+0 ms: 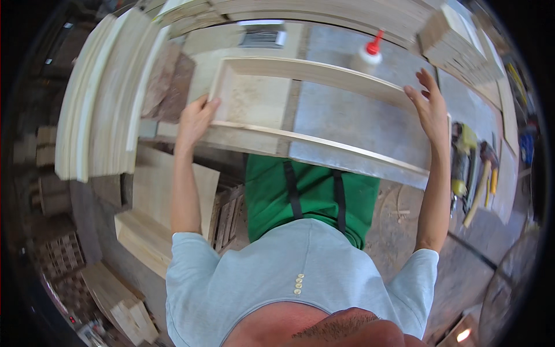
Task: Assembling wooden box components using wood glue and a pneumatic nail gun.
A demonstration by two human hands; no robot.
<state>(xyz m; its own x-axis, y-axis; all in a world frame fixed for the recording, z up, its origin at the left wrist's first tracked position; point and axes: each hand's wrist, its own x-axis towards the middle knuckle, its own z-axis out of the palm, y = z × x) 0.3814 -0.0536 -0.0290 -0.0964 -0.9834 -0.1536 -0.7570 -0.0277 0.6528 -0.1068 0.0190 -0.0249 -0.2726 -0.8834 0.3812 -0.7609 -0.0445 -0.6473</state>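
Note:
A long rectangular frame of pale wood lies on the workbench in front of me. Its left end piece is gripped by my left hand, with the fingers over the outer side. At the far right end, my right hand is raised beside the frame with its fingers spread and holding nothing. Whether the right palm touches the wood I cannot tell, since my hand and forearm cover most of that corner. Beyond the frame's far side stands a white bottle with a red nozzle cap.
Stacked pale boards rise at the left, and more wood pieces at the far right. A hammer and other hand tools lie right of my forearm. A small open box sits at the back.

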